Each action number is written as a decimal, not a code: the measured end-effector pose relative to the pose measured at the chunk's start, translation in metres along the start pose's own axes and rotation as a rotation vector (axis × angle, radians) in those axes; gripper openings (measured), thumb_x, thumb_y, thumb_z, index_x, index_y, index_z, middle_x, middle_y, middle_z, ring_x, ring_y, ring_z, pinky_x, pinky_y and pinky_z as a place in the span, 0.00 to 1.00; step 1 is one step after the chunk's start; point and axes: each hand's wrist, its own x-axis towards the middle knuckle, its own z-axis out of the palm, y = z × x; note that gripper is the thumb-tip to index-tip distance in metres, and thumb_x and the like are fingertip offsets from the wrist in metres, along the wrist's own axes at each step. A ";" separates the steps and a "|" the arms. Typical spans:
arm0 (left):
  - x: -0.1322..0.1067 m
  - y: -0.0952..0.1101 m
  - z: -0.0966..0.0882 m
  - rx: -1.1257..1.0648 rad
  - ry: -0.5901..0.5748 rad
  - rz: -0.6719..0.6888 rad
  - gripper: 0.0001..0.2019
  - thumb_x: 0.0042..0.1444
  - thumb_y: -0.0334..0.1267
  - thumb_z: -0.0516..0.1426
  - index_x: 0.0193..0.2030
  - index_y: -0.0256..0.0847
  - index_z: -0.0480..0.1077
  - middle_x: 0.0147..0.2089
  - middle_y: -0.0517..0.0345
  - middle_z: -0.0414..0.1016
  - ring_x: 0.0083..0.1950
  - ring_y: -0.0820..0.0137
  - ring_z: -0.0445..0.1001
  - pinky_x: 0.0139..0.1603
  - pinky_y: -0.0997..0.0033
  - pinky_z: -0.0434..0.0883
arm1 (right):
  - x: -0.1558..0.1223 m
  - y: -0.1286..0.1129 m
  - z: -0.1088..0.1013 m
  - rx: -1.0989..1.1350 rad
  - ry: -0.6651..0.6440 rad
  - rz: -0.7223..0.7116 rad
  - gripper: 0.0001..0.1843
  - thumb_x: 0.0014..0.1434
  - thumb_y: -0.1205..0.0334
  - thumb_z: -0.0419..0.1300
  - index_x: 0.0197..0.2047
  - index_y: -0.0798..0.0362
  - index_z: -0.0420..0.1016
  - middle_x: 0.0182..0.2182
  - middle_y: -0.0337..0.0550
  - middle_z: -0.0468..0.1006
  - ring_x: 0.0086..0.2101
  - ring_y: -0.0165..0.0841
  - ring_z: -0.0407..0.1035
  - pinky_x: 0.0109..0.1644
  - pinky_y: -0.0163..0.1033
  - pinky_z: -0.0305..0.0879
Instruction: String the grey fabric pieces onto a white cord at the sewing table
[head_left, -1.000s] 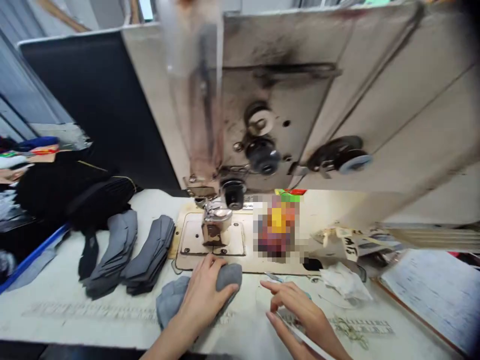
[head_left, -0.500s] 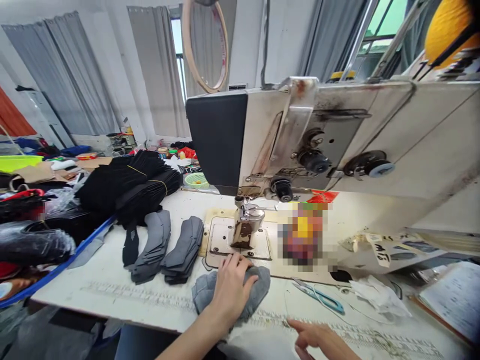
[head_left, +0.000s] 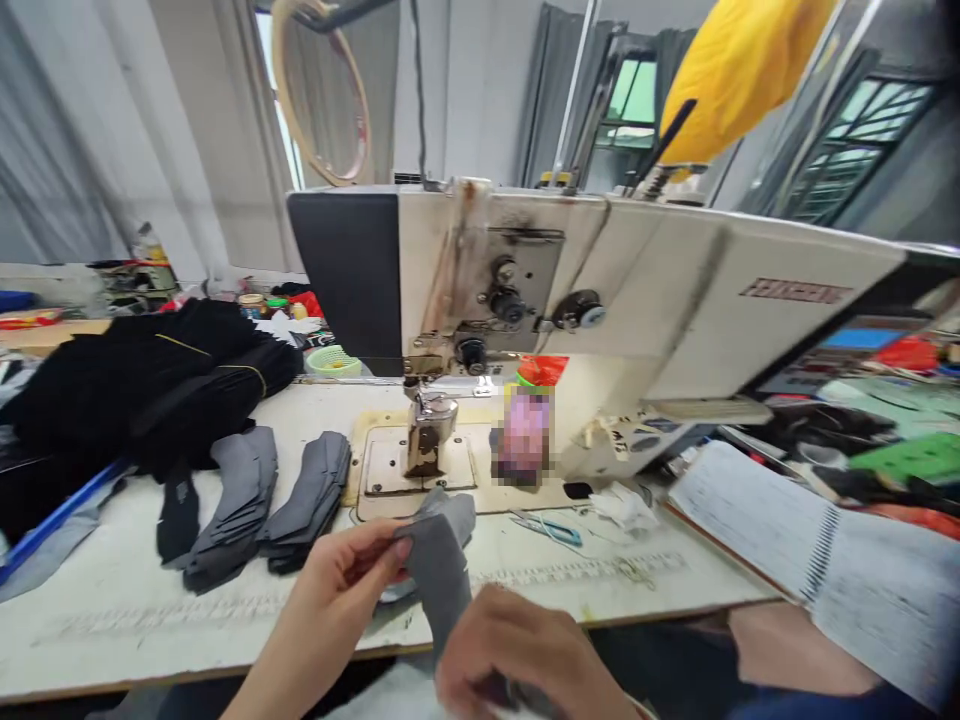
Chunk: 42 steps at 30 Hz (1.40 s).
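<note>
Between the thumb and fingers of my left hand [head_left: 341, 590] is the upper end of a curved grey fabric piece [head_left: 436, 562]. The fingers of my right hand [head_left: 521, 645] are curled at its lower end, near the table's front edge; what lies under them is partly hidden. Behind the piece, lighter grey fabric pieces [head_left: 456, 512] lie on the table in front of the sewing machine's post [head_left: 426, 440]. To the left are two stacks of grey cut pieces [head_left: 238, 500] [head_left: 311, 500] and a black piece [head_left: 178, 515].
The sewing machine [head_left: 637, 300] spans the back. Bundles of black fabric [head_left: 150, 380] sit at left. Light-blue thread snips [head_left: 551, 528], a crumpled white tissue [head_left: 626, 505] and an open notebook [head_left: 757, 520] lie to the right. A ruler strip [head_left: 577, 570] runs along the front.
My left hand has gone from lying on the grey pieces to pinching one raised piece. My right hand has moved in to its lower end. The view has turned right.
</note>
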 end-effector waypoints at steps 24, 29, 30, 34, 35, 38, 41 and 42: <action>-0.016 -0.022 -0.016 -0.142 0.062 -0.247 0.19 0.46 0.54 0.71 0.38 0.42 0.84 0.33 0.54 0.84 0.35 0.66 0.77 0.36 0.75 0.71 | 0.054 0.025 0.010 0.367 0.016 0.645 0.11 0.53 0.54 0.73 0.41 0.46 0.87 0.34 0.39 0.85 0.35 0.34 0.77 0.32 0.33 0.67; -0.017 -0.023 -0.024 -0.164 0.058 -0.295 0.19 0.49 0.52 0.70 0.42 0.41 0.84 0.31 0.56 0.83 0.30 0.72 0.72 0.31 0.78 0.66 | 0.066 0.026 0.013 0.332 0.064 0.659 0.25 0.54 0.59 0.72 0.56 0.44 0.80 0.37 0.38 0.85 0.32 0.31 0.72 0.36 0.36 0.67; -0.017 -0.022 -0.023 -0.156 0.063 -0.295 0.19 0.48 0.52 0.70 0.42 0.41 0.84 0.31 0.57 0.83 0.29 0.72 0.71 0.30 0.78 0.66 | 0.068 0.025 0.013 0.325 0.063 0.646 0.25 0.54 0.61 0.72 0.56 0.44 0.80 0.37 0.37 0.85 0.32 0.30 0.72 0.37 0.36 0.67; -0.020 -0.019 -0.021 -0.127 0.101 -0.267 0.19 0.44 0.53 0.72 0.38 0.42 0.86 0.29 0.55 0.83 0.27 0.72 0.70 0.28 0.78 0.65 | 0.072 0.020 0.009 0.286 0.012 0.574 0.03 0.56 0.67 0.70 0.32 0.50 0.85 0.27 0.34 0.80 0.28 0.27 0.69 0.32 0.33 0.60; -0.021 -0.019 -0.021 -0.114 0.101 -0.261 0.19 0.45 0.53 0.71 0.38 0.42 0.86 0.29 0.55 0.83 0.28 0.72 0.70 0.28 0.78 0.65 | 0.072 0.018 0.009 0.263 0.005 0.547 0.06 0.56 0.68 0.70 0.29 0.50 0.84 0.26 0.33 0.79 0.28 0.27 0.68 0.32 0.33 0.59; -0.026 -0.021 -0.020 -0.068 0.070 -0.238 0.15 0.51 0.50 0.68 0.41 0.44 0.86 0.34 0.54 0.85 0.33 0.67 0.76 0.34 0.76 0.69 | 0.067 0.016 0.009 0.163 -0.026 0.430 0.07 0.57 0.70 0.69 0.30 0.48 0.81 0.26 0.32 0.77 0.29 0.27 0.70 0.33 0.32 0.60; -0.034 -0.024 -0.015 -0.030 0.054 -0.195 0.13 0.56 0.48 0.65 0.42 0.44 0.86 0.36 0.52 0.86 0.39 0.62 0.79 0.39 0.73 0.72 | 0.060 0.020 0.010 0.063 -0.056 0.312 0.06 0.59 0.66 0.68 0.32 0.48 0.79 0.27 0.33 0.77 0.29 0.29 0.72 0.32 0.32 0.62; -0.037 -0.025 -0.013 -0.006 0.062 -0.186 0.14 0.57 0.48 0.64 0.42 0.43 0.86 0.36 0.52 0.86 0.38 0.62 0.79 0.38 0.72 0.71 | 0.058 0.023 0.012 0.037 -0.067 0.269 0.05 0.60 0.65 0.68 0.32 0.48 0.78 0.27 0.34 0.77 0.29 0.29 0.73 0.31 0.31 0.63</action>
